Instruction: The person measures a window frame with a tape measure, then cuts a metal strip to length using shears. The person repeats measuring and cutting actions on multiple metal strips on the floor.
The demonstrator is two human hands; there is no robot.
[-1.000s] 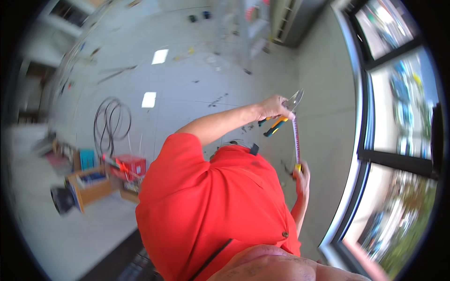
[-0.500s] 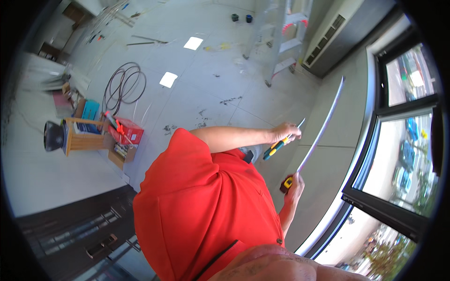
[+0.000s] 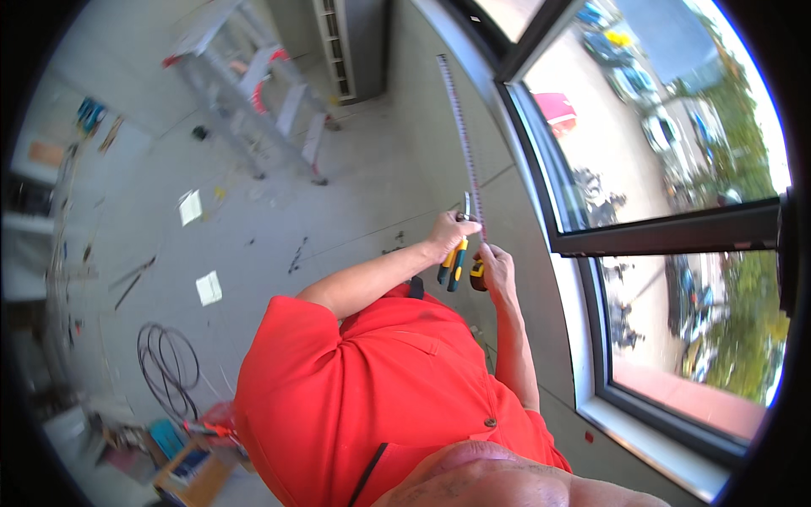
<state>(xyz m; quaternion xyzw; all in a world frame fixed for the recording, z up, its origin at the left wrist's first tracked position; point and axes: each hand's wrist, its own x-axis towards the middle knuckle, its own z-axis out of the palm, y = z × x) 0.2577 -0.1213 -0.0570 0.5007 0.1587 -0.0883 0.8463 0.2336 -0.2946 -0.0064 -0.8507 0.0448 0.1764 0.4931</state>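
Note:
My left hand (image 3: 448, 235) is closed around a pair of pliers (image 3: 454, 266) with yellow and dark green handles. The handles hang toward my body and the silver jaws point away. In my right hand (image 3: 498, 272) is a tape measure (image 3: 478, 275) with a yellow and black case. Its blade (image 3: 459, 127) stretches far out ahead, alongside the grey wall under the window. My left fingertips are at the blade, close to the case; whether they pinch it I cannot make out. Part of the case is hidden by my right fingers.
Close on the right runs a window (image 3: 557, 245) with dark frames and a pale sill (image 3: 634, 448). A stepladder (image 3: 262, 93) stands ahead left. On the floor to the left lie a coiled cable (image 3: 169, 367), white sheets (image 3: 209, 288) and an open cardboard box (image 3: 190, 473).
My hands have come together, the left with the pliers now at the tape blade near its case. The view has turned, so the ladder and floor things appear further left.

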